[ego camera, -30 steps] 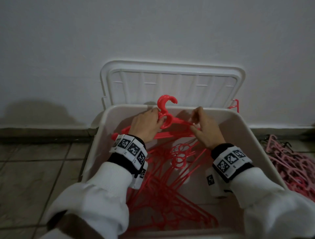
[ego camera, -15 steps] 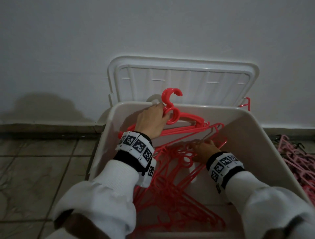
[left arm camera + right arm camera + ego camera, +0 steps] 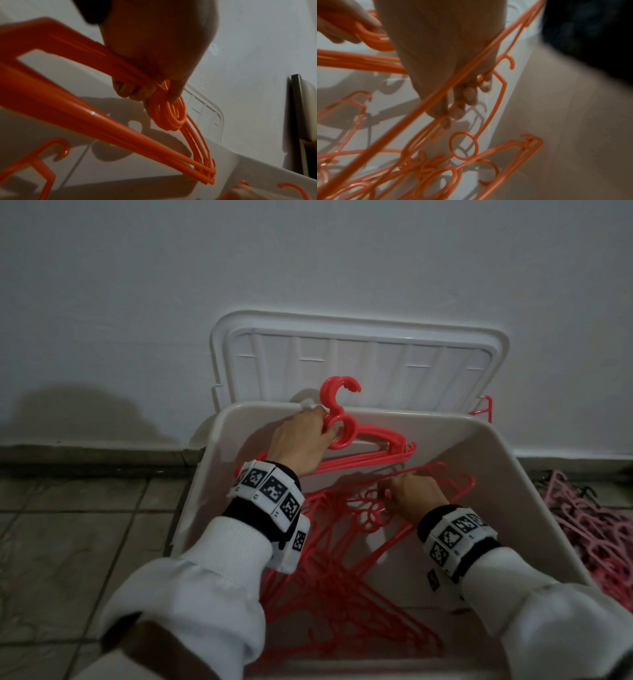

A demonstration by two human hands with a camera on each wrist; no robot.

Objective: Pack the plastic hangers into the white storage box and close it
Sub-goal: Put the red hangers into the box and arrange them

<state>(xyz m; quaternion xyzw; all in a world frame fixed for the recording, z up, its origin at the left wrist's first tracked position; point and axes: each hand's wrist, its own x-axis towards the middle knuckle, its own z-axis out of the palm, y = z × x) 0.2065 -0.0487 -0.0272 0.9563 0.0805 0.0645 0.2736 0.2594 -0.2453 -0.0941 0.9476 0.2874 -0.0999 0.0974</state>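
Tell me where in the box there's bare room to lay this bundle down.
Bare floor shows in the white box along its right wall, beside the right hand. The middle and left are crowded with loose red hangers. The left hand holds the bundle.

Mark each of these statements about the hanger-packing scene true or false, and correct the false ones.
1. The left hand grips a bunch of red hangers near their hooks. True.
2. The lid is shut on the box. False: it stands open, leaning against the wall behind the box.
3. The right hand is down inside the box among loose hangers. True.
4. The box holds no hangers. False: many red ones lie tangled in it.
5. Pink hangers lie on the floor to the right of the box. True.
6. The held bunch lies flat on the bottom of the box. False: it is held up at the far wall, hooks above the rim.
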